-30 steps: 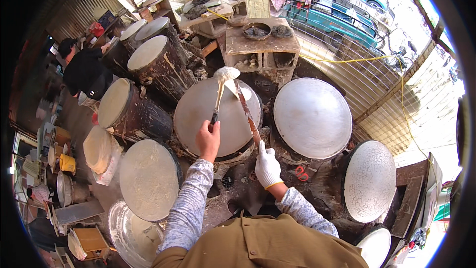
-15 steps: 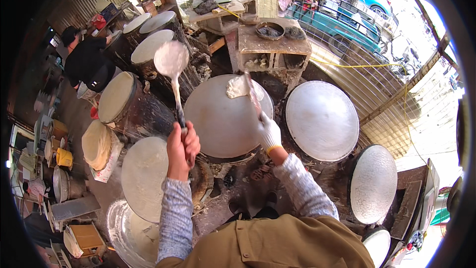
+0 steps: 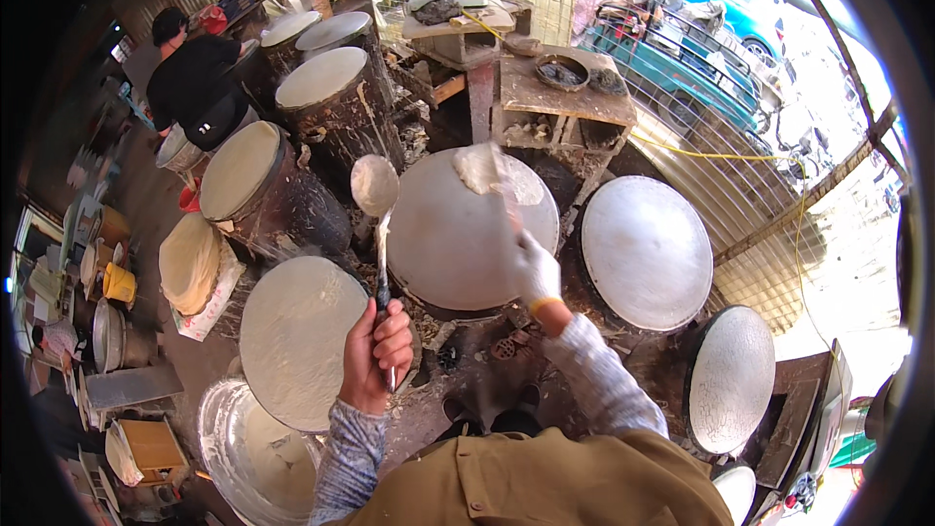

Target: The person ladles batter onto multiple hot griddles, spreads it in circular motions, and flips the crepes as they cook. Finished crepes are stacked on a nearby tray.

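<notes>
My left hand (image 3: 379,356) is closed round the dark handle of a ladle (image 3: 375,185), whose batter-coated bowl is raised in front of the griddle's left edge. In a white glove, my right hand (image 3: 536,268) grips a flat spreader (image 3: 506,197), blurred by motion. The spreader's far end touches a patch of pale batter (image 3: 474,169) near the far edge of the middle round griddle (image 3: 438,244). A thin, wet-looking film trails to the right of that patch. At the left, another griddle (image 3: 297,341) carries a full sheet of pale batter.
A bare griddle (image 3: 647,253) stands to the right, with a cracked white one (image 3: 732,380) nearer me. A batter basin (image 3: 253,458) sits lower left, below stacked flatbreads (image 3: 190,268). Several drum stoves stand far left, beside a person in black (image 3: 200,83). A wooden stand (image 3: 565,93) is behind.
My left hand has lowered the ladle toward me. My right hand has swept the spreader, and a film of batter now extends right of the patch. The view has shifted slightly.
</notes>
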Available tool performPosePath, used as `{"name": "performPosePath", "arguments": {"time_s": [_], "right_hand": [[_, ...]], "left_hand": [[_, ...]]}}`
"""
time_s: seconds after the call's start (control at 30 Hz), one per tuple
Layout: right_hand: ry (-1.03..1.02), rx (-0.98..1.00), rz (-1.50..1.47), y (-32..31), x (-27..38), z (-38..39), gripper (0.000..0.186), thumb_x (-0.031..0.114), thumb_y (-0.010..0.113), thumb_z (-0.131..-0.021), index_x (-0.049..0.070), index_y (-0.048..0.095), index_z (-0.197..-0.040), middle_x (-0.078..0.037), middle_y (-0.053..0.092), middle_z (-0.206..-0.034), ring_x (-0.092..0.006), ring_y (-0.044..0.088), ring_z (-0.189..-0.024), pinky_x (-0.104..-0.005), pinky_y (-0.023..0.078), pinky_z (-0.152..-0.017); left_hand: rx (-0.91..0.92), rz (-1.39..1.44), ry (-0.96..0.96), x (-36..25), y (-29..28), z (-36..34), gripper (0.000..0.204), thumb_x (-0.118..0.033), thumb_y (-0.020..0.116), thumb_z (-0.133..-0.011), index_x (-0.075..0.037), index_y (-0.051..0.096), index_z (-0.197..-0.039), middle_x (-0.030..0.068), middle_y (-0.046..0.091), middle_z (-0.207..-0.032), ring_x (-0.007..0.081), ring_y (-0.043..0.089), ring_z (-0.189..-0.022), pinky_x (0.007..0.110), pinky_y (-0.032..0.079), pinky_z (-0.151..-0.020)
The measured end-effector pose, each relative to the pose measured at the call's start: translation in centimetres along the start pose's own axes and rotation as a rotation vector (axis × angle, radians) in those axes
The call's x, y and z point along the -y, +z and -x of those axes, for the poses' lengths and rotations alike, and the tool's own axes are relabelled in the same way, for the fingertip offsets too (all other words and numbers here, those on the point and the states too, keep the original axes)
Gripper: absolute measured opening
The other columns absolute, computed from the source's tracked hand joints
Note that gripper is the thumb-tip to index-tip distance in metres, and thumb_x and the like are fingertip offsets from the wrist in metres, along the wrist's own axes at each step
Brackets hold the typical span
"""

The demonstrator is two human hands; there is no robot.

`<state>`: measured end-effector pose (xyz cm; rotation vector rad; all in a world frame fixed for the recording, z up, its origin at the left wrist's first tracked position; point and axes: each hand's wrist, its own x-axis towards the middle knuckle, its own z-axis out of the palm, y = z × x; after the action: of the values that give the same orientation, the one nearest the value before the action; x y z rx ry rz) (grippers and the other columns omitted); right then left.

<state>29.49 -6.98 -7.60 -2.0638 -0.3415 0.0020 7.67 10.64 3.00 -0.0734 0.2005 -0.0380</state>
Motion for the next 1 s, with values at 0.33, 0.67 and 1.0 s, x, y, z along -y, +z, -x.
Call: {"name": "performPosePath", "arguments": {"time_s": [0.33, 0.67, 1.0], "right_hand": [[0.011, 0.068, -0.027, 3.4, -1.6, -0.8, 0.031, 0.023, 0.057, -0.09, 0.01, 0.066, -0.117, -0.024, 0.067, -0.092, -0.0351, 0.069, -0.083, -0.0372, 0.052, -0.077], [0.142, 0.297, -0.019, -1.6, -1.4, -1.7, 0.035, 0.025, 0.06, -0.09, 0.006, 0.065, -0.119, -0.023, 0.069, -0.102, -0.0252, 0.07, -0.096, -0.0314, 0.051, -0.085], [0.069, 0.359, 0.027, -4.9, -3.9, -5.4, 0.036, 0.024, 0.061, -0.091, 0.005, 0.066, -0.12, -0.016, 0.073, -0.094, -0.0135, 0.067, -0.077, -0.0271, 0.052, -0.072]], "left_hand": [[-0.036, 0.119, -0.087, 1.1, -1.4, 0.1, 0.026, -0.029, 0.044, -0.103, -0.003, 0.043, -0.098, -0.0021, 0.035, -0.066, 0.0073, 0.035, -0.048, 0.022, 0.033, -0.041], [-0.07, 0.108, 0.009, 1.4, -2.0, 1.7, 0.025, -0.029, 0.043, -0.103, -0.004, 0.044, -0.098, -0.0028, 0.035, -0.065, 0.0073, 0.035, -0.048, 0.022, 0.034, -0.041], [-0.115, 0.073, 0.089, 2.7, -2.3, 2.6, 0.026, -0.029, 0.044, -0.103, -0.004, 0.045, -0.097, -0.0028, 0.034, -0.064, 0.0067, 0.034, -0.047, 0.022, 0.033, -0.041]]}}
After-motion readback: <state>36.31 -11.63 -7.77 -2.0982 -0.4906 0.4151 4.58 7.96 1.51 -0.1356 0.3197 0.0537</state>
